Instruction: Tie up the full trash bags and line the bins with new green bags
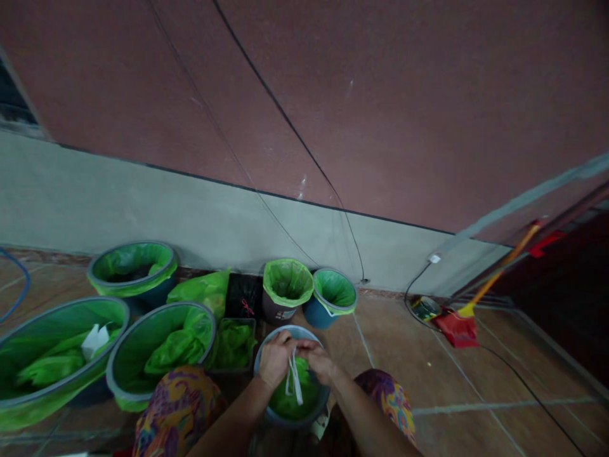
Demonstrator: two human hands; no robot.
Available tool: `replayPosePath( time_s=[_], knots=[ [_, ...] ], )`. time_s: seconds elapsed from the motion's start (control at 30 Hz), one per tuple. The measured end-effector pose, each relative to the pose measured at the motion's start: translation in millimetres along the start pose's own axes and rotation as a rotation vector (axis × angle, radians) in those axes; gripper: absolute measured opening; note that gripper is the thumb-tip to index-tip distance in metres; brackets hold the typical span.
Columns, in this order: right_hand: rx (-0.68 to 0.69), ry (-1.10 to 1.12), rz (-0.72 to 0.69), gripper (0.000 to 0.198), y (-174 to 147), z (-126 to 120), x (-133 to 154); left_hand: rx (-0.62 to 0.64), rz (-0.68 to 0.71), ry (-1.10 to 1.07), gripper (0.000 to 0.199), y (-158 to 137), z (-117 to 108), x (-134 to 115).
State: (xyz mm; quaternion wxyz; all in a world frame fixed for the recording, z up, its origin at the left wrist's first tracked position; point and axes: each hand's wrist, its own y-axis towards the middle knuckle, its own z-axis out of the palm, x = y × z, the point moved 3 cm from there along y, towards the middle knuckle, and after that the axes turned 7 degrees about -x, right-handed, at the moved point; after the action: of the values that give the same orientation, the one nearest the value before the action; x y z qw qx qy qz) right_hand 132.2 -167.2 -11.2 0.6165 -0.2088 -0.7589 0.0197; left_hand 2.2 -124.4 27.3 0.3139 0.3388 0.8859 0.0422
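Observation:
Between my knees stands a grey-blue bucket (269,416) lined with a green plastic bag (299,403). Over its far rim, my left hand (276,358) and my right hand (318,359) meet with fingers closed close together. A white strip (295,381) hangs in a loop from between them, down over the green bag. Both hands seem to pinch it near its top, though the fingertips are partly hidden and dim.
To the left stand large lined bins (164,308) with green bags in them. By the wall are a stuffed green bag (204,292), a black bag (243,297) and two small lined bins (288,284). A red dustpan (459,329), yellow-handled tool (495,279) and cable (523,397) lie right.

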Motion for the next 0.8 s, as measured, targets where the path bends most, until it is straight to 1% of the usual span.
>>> replayPosePath(
  time_s=[0.07, 0.1, 0.17, 0.27, 0.4, 0.47, 0.5, 0.57, 0.67, 0.73, 0.8],
  knots=[
    [-0.009, 0.124, 0.114, 0.008, 3, -3, -4, -0.006, -0.002, -0.017, 0.02, 1, 0, 1],
    [-0.023, 0.141, 0.133, 0.007, 5, -4, -5, -0.002, -0.009, -0.024, 0.019, 1, 0, 2],
    [-0.068, 0.034, 0.056, 0.006, 9, -6, 1, 0.01, -0.022, -0.038, 0.02, 1, 0, 3],
    [-0.124, -0.31, -0.137, 0.015, 11, -7, 26, 0.011, -0.038, -0.046, 0.022, 3, 1, 5],
    [-0.153, -0.923, -0.362, 0.018, -2, -5, 69, 0.004, -0.08, -0.017, 0.024, 4, 1, 5],
    [-0.151, -1.113, -0.43, 0.019, -8, -8, 83, 0.006, -0.102, -0.013, 0.025, 4, 1, 6],
    [-0.159, -1.151, -0.434, 0.02, -9, -11, 85, 0.003, -0.114, -0.017, 0.025, 3, 1, 6],
    [-0.207, -1.102, -0.374, 0.024, -6, -20, 81, -0.015, -0.136, -0.033, 0.026, 2, 1, 9],
    [-0.247, -0.795, -0.238, 0.035, 6, -30, 60, -0.05, -0.137, -0.052, 0.029, 1, 1, 12],
    [-0.205, -0.591, -0.205, 0.041, 14, -28, 44, -0.053, -0.128, -0.063, 0.029, 1, 1, 13],
    [-0.122, -0.485, -0.199, 0.037, 19, -20, 33, -0.031, -0.132, -0.076, 0.028, 1, 2, 12]
  ],
)
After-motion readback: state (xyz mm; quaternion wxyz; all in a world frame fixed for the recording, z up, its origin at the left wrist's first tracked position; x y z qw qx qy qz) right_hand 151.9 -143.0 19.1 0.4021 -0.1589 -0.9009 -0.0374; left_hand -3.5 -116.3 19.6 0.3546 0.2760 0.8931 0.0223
